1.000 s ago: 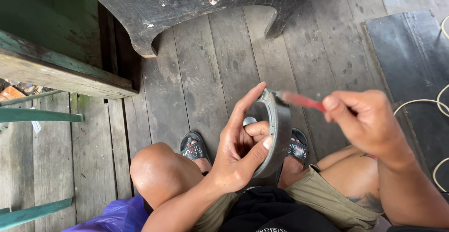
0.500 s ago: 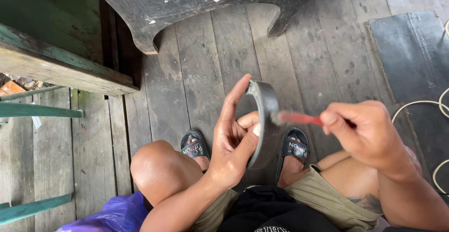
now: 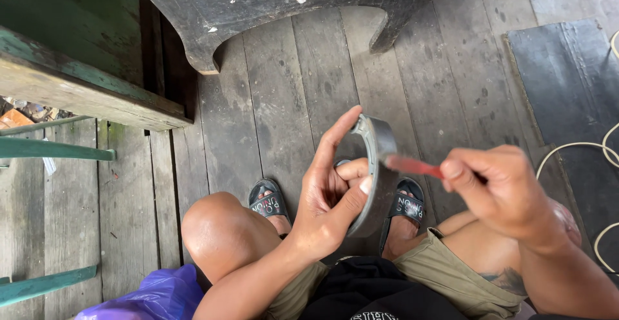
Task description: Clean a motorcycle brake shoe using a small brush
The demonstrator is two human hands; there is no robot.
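My left hand grips a curved grey metal piece, a half-ring shaped shoe, upright above my knees, thumb on its lower edge and fingers stretched up along its back. My right hand pinches a thin red-handled tool, like a small brush. Its tip touches the outer face of the curved piece near the top. Both hands hover over my feet in black sandals on a weathered plank floor.
A dark wooden stool or base with an orange ring stands ahead. A green painted wooden frame lies at the left. A dark mat and a pale cord are at the right. A purple bag sits by my left knee.
The red tool has slid left along the curved piece's outer face, and my right hand has dropped slightly. My left hand has kept its hold on the piece.
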